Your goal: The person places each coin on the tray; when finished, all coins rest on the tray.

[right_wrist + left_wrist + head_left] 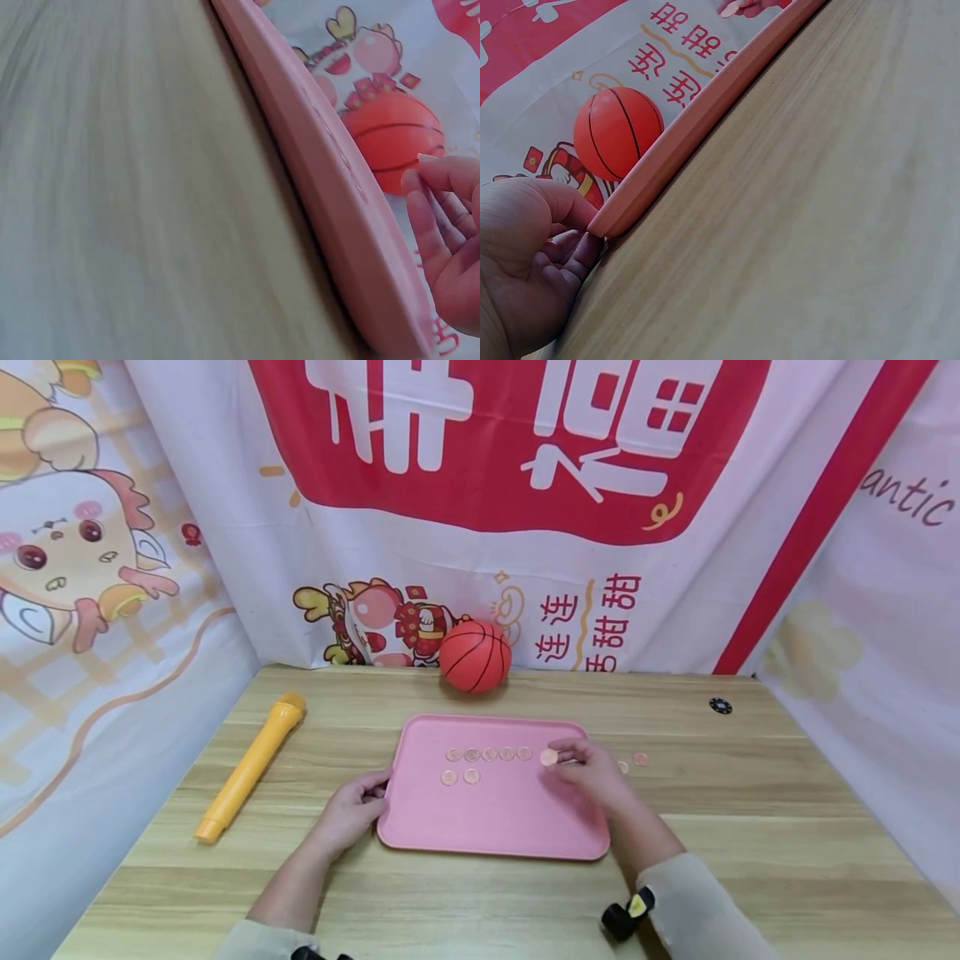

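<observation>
Coin (549, 757): the right hand (592, 770) is pinching it between thumb and fingertips, holding it over the right part of the pink tray (495, 827), just right of the coin row. The right wrist view is showing the curled fingers (442, 225) beside the tray's rim (330, 172); the coin itself is not showing there.

Coins on the tray: five are lying in a row (489, 754) toward the tray's far edge, and two more (460, 777) are sitting just nearer, under the row's left end. Two further coins (640, 759) are lying on the table (750, 827), off the tray's right edge, just beyond the right hand.

Left hand (352, 810): it is gripping the tray's left edge, thumb on top and fingers curled beneath, as the left wrist view is showing (532, 255).

The tray is sitting mid-table. An orange ball (475, 655) is resting at the far edge against the printed backdrop. A yellow toy microphone (250, 766) is lying aslant near the left edge. A small black disc (720, 705) is lying toward the far right corner.
</observation>
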Demonstrator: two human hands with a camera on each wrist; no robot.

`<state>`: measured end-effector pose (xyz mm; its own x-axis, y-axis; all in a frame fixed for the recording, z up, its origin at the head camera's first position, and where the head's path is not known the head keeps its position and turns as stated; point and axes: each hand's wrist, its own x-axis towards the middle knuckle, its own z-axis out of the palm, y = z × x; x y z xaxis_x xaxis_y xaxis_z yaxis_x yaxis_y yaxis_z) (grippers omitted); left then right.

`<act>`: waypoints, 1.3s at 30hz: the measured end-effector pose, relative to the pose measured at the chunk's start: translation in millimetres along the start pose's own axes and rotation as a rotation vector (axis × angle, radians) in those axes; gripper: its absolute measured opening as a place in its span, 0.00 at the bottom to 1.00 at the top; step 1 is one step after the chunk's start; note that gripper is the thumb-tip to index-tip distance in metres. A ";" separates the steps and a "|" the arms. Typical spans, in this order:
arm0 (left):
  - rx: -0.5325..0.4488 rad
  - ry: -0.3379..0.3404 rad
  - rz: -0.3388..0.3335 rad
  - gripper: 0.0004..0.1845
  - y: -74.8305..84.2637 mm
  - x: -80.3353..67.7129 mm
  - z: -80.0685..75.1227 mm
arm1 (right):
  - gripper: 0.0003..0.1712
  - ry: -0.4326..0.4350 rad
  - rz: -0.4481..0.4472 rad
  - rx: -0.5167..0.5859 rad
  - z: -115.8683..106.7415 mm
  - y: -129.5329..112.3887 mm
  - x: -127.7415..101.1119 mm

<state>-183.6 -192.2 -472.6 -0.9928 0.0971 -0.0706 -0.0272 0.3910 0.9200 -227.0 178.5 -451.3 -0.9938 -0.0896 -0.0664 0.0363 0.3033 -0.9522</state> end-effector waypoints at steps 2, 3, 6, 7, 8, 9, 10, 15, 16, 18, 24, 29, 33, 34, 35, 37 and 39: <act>-0.001 0.003 -0.002 0.28 0.1 0.0 0.0 | 0.24 -0.019 0.008 -0.029 7.4 -0.3 3.2; -0.001 0.004 -0.003 0.28 0.2 0.1 -0.1 | 0.24 -0.031 0.014 -0.040 11.2 -0.9 4.4; -0.003 0.005 -0.003 0.28 0.3 0.5 -0.1 | 0.23 -0.055 0.028 -0.052 24.3 -2.8 7.8; -0.005 0.005 -0.002 0.28 0.3 0.8 0.0 | 0.22 -0.060 0.033 -0.054 28.5 -3.5 8.8; -0.006 0.005 -0.001 0.28 0.3 1.0 0.1 | 0.22 -0.061 0.037 -0.057 32.6 -4.0 9.7; -0.007 0.004 0.000 0.29 0.3 1.2 0.1 | 0.22 -0.061 0.039 -0.061 36.4 -4.5 10.7; -0.008 0.005 0.002 0.29 0.3 1.5 0.1 | 0.21 -0.059 0.041 -0.064 40.0 -5.0 11.6; -0.009 0.008 0.008 0.28 -0.5 2.5 0.0 | 0.20 -0.058 0.045 -0.089 56.0 -7.6 14.9; -0.009 0.009 0.008 0.28 -0.6 2.6 0.0 | 0.20 -0.057 0.043 -0.095 58.9 -8.3 15.4; -0.008 0.009 0.007 0.28 -0.8 2.6 0.1 | 0.19 -0.058 0.033 -0.122 64.5 -9.1 16.6; -0.009 0.009 0.008 0.28 -1.6 3.1 0.5 | 0.15 -0.064 0.004 -0.216 76.0 -11.5 18.5; -0.009 0.010 0.014 0.28 -2.2 3.7 0.9 | 0.13 -0.072 -0.010 -0.319 79.8 -13.3 18.3; -0.014 0.007 0.013 0.28 -2.3 3.5 1.0 | 0.12 -0.074 0.003 -0.341 80.6 -14.0 17.9; -0.015 0.007 0.011 0.28 -2.4 3.4 1.0 | 0.12 -0.075 0.006 -0.341 80.8 -14.2 17.7; -0.016 0.006 0.010 0.28 -2.4 3.3 1.0 | 0.12 -0.076 0.007 -0.344 80.8 -14.5 17.4; -0.018 0.005 0.008 0.28 -2.3 3.1 1.0 | 0.12 -0.078 0.016 -0.343 81.1 -15.6 16.6; -0.018 0.005 0.007 0.28 -2.0 3.0 0.8 | 0.12 -0.079 0.020 -0.341 81.3 -16.5 16.1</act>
<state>-186.5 -191.9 -474.9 -0.9936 0.0947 -0.0623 -0.0225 0.3740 0.9272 -235.1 94.9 -460.9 -0.9815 -0.1492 -0.1199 0.0055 0.6042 -0.7968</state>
